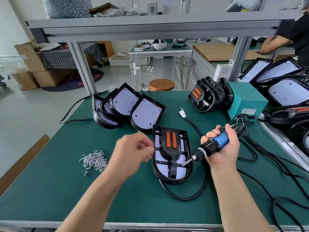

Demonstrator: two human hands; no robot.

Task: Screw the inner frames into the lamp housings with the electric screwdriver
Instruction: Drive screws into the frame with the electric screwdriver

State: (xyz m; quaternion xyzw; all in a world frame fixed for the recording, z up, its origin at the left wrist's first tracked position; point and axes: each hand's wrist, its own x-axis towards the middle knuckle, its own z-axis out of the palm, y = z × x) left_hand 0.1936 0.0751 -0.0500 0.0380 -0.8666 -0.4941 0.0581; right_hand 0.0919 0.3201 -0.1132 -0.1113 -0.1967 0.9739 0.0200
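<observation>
Driving screw, likely, at lower right of inner frame (170,145), seated in lamp housing (188,166) mid-worktop (66,190). Right hand (223,149) clenched round electric screwdriver (214,144), bit on screw. Left hand (132,153) curled beside housing's left rim; blurred, any pinch unclear. Next: fresh screw from screw pile (95,160) near left edge. Green mat surface; workshop, cartons (28,54) beyond.

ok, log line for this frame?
right hand holds screwdriver, bit in lamp housing | left hand beside housing, grip unclear | screws piled left
</observation>
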